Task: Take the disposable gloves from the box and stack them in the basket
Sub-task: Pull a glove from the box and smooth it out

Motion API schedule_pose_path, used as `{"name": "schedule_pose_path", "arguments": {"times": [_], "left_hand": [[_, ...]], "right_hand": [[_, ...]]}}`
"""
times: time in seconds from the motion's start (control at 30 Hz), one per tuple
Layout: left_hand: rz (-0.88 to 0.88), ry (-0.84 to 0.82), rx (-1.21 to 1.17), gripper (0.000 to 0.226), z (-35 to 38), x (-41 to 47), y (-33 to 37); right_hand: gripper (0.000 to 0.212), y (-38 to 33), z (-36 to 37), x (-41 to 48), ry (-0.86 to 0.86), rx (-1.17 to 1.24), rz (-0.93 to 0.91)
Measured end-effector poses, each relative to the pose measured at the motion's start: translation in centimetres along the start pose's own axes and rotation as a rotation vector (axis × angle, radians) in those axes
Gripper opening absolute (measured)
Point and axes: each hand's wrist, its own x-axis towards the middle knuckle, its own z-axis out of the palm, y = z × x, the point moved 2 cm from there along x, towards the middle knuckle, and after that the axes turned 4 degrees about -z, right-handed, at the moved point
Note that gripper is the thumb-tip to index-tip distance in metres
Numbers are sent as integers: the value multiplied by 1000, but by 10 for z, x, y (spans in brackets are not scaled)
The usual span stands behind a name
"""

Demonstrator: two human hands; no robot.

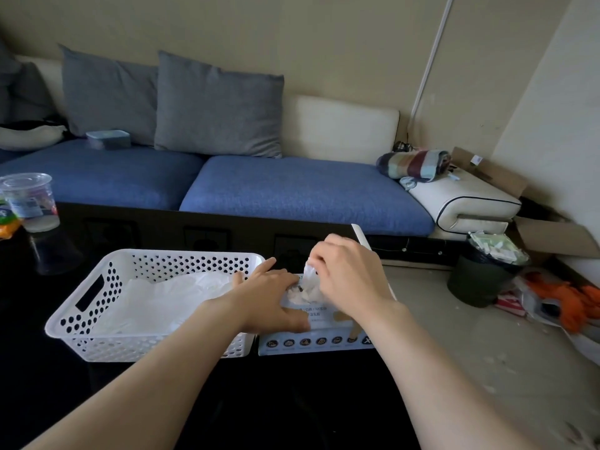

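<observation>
On the dark glossy desk (292,401), a white perforated basket (97,264) with a cut-out handle in its left end. Just to its right, almost touching, a flat white box (318,344) with a row of round icons along the near side. Inside the basket, a loose flat pile of thin translucent gloves (162,303), covering most of the bottom. Left hand (269,297) palm down on top of the box, fingers spread and fairly straight, thumb out toward the near edge, pressing beside the opening. Right hand (347,274) above the opening, fingers curled, fingertips pinching a crumpled glove (308,277) drawn partly up out of the box, lower part inside the slot. Behind the right hand, a narrow white flap (361,235) sticking up at a tilt. At the far left of the desk, a clear plastic cup (31,201) with a little liquid at the bottom, next to something orange and green cut off by the frame edge. Beyond the desk, a sofa (292,190) with blue seat cushions, two grey pillows (217,105) against the back, a small blue lidded container (108,139) on the seat, and a rolled striped blanket (414,165) at the cream-coloured end. On the floor to the right, a dark bin (483,277) full of waste, an open cardboard carton (552,238) and some orange cloth (574,300).
</observation>
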Motion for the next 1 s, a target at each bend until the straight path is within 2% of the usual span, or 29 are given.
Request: {"name": "schedule_pose_path", "arguments": {"times": [0.13,0.3,0.5,0.6,0.77,0.83,0.93,1.0], "left_hand": [[5,17,-17,93,0,0,0],[5,46,-36,94,1,0,-2],[76,87,-142,111,0,2,3],[103,130,-110,88,1,2,12],[14,308,-78,37,3,6,31],[-11,396,-60,19,4,10,33],[-56,467,-84,13,2,12,29],[-82,482,-93,16,-2,12,25]], "right_hand": [[16,10,-2,-4,130,144,152],[16,16,0,-9,227,362,216],[13,21,4,-4,299,451,221],[14,23,5,-4,261,514,297],[19,21,5,-7,25,782,409],[19,25,3,-10,54,856,497],[27,37,-1,-15,107,713,566],[25,42,1,-21,-52,637,548]]}}
